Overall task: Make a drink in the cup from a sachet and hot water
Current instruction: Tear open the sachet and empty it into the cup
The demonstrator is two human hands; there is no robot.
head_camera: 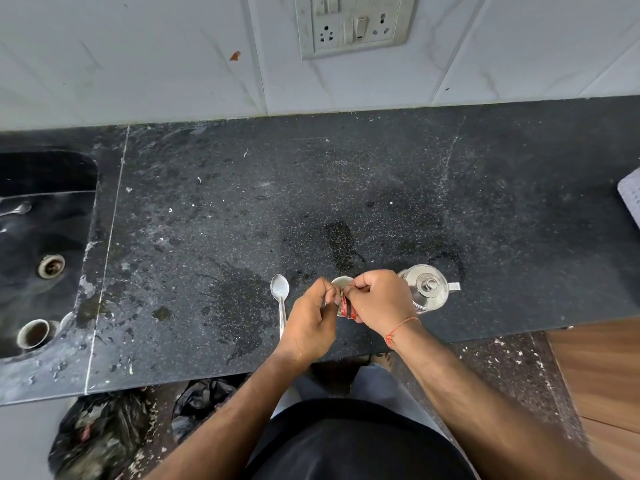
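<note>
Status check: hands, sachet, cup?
Left hand and right hand both pinching red sachet over cup. Spoon left, steel pot right. Nothing blocking.

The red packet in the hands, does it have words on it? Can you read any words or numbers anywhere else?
Red packet: has some print, but too small and blurred to read.
Wall socket plate: no readable words or numbers.
Metal pot, spoon and cup: no writing shows.
So nothing here can be read.

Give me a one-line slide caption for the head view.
Both hands pinch a red sachet over a small cup, spoon left, steel kettle right.
</note>
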